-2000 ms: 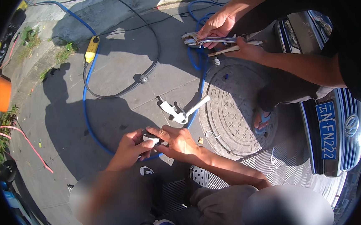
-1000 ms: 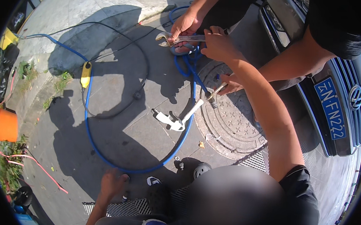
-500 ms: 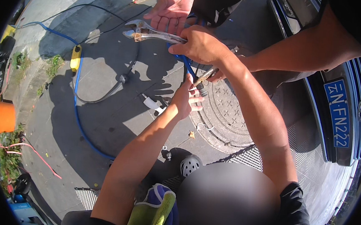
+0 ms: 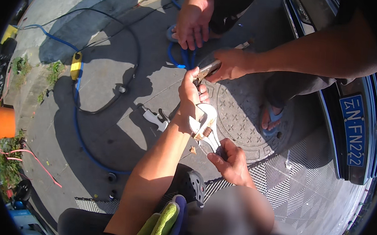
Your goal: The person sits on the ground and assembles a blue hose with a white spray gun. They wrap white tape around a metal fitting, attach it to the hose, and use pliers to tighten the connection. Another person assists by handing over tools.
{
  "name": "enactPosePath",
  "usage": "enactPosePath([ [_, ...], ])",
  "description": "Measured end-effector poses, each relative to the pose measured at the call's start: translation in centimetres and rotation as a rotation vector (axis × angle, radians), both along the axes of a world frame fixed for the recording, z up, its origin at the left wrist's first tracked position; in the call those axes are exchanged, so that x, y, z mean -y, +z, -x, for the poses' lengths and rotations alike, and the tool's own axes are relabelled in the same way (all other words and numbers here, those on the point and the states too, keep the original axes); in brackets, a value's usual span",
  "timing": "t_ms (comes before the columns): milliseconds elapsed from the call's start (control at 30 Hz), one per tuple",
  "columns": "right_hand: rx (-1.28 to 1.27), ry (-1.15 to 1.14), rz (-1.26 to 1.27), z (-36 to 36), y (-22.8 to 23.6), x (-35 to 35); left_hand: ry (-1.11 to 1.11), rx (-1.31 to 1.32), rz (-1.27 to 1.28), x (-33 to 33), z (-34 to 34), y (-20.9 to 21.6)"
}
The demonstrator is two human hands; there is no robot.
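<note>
My right hand [image 4: 232, 161] is closed round the handle of a large adjustable wrench [image 4: 209, 130]. The wrench's jaws point up and left, beside my left wrist. Fingers curled, my left hand [image 4: 191, 90] grips the end of a blue hose [image 4: 187, 58]; most of that end is hidden in the fist. Another person's hand [image 4: 229, 64] reaches in from the right with a metal gripping tool [image 4: 208, 70], its tip against the piece at my left fingers. The other person's second hand [image 4: 194, 26] hangs open above, with fingers pointing down.
A round manhole cover [image 4: 244, 126] lies beneath the hands. A white spray gun [image 4: 154, 119] is on the paving to the left, with loops of cable and a yellow inline box [image 4: 76, 66]. A car front [image 4: 349, 124] stands at right. An orange bucket [image 4: 3, 122] sits far left.
My right hand has brought the adjustable wrench down and toward me from the top. My left hand has gone from spread fingers to a grip. The other person's gripping tool has moved up.
</note>
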State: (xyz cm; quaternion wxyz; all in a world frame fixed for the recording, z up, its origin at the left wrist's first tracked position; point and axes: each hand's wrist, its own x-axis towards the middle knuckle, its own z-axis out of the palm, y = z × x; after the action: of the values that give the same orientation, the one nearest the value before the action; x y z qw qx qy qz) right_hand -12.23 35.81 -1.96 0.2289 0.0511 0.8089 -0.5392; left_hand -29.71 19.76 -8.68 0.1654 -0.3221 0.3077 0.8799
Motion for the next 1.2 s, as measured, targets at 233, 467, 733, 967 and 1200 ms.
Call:
enactPosePath([
  [233,0.092,0.131,-0.227,-6.2,-11.0,-2.5,-0.056,0.082,0.120,10.2,-2.2,-0.2],
  [467,-0.323,0.371,-0.642,-10.8,-22.1,-2.8,-0.499,0.057,0.103,20.1,-1.1,-4.7],
  [733,-0.105,0.319,-0.539,-0.2,-16.3,-2.4,-0.567,0.117,0.172,24.4,-2.3,-9.4],
  [967,0.288,0.368,0.227,19.0,-4.7,5.8,-0.616,0.000,0.282,21.6,-2.3,-10.8],
  [1200,0.920,0.676,0.298,22.0,-12.4,13.6,-0.574,-0.016,0.383,21.2,-3.1,-9.5],
])
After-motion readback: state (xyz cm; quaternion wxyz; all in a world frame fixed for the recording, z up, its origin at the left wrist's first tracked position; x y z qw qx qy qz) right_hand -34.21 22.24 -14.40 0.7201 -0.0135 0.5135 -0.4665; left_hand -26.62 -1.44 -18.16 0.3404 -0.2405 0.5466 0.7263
